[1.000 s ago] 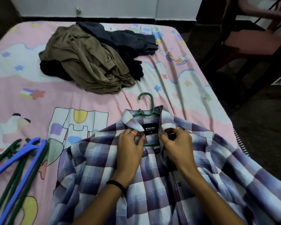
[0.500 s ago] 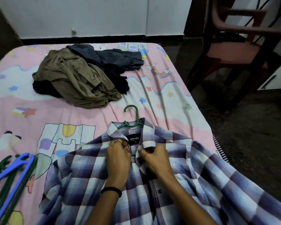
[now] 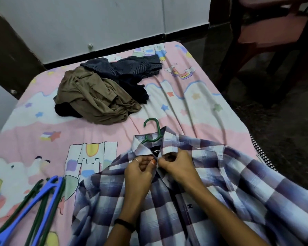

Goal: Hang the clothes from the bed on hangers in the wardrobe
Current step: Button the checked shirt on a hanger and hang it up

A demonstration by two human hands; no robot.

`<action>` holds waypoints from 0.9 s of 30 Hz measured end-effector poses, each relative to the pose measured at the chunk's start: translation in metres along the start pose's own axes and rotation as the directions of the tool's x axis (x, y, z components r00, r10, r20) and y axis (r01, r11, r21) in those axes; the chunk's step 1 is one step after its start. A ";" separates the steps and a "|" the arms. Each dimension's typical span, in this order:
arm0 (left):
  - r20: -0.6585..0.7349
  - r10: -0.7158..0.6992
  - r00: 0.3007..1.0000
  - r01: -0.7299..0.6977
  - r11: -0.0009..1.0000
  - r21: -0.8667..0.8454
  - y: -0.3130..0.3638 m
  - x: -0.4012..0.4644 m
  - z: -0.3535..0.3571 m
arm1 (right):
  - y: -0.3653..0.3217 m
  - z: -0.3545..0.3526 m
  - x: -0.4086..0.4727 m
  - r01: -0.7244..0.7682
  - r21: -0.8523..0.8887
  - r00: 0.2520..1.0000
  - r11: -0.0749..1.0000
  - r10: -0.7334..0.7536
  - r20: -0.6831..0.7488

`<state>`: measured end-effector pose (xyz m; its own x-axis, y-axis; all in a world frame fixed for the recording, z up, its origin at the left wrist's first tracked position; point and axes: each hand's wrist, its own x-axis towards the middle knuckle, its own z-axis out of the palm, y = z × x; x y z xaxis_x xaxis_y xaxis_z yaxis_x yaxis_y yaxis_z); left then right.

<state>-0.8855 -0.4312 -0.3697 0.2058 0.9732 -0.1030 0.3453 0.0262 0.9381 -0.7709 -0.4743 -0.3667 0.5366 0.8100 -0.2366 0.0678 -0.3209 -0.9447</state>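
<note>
both hands (image 3: 156, 167) pinch the plaid shirt (image 3: 194, 201) just below its collar, green hanger (image 3: 152, 132) inside.

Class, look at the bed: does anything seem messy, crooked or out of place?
The brown garment and dark clothes lie crumpled in a heap. Spare hangers lie loose. Both hands pinch the checked shirt placket.

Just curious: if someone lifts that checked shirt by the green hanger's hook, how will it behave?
The checked shirt lies in soft folds, so it would probably hang limp. It looks thin, likely light. The green hanger sits inside the collar, which both hands pinch together, so it may stay on.
</note>
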 end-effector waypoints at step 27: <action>-0.075 -0.142 0.987 0.139 0.989 -0.040 -0.002 0.004 0.012 | 0.036 0.020 -0.008 0.067 0.230 0.997 0.971 -0.057 -0.050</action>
<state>-0.8742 -0.4298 -0.3765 0.0858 0.9740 -0.2099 0.3335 0.1704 0.9272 -0.7896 -0.4824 -0.4032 0.5732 0.8014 -0.1711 -0.0916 -0.1449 -0.9852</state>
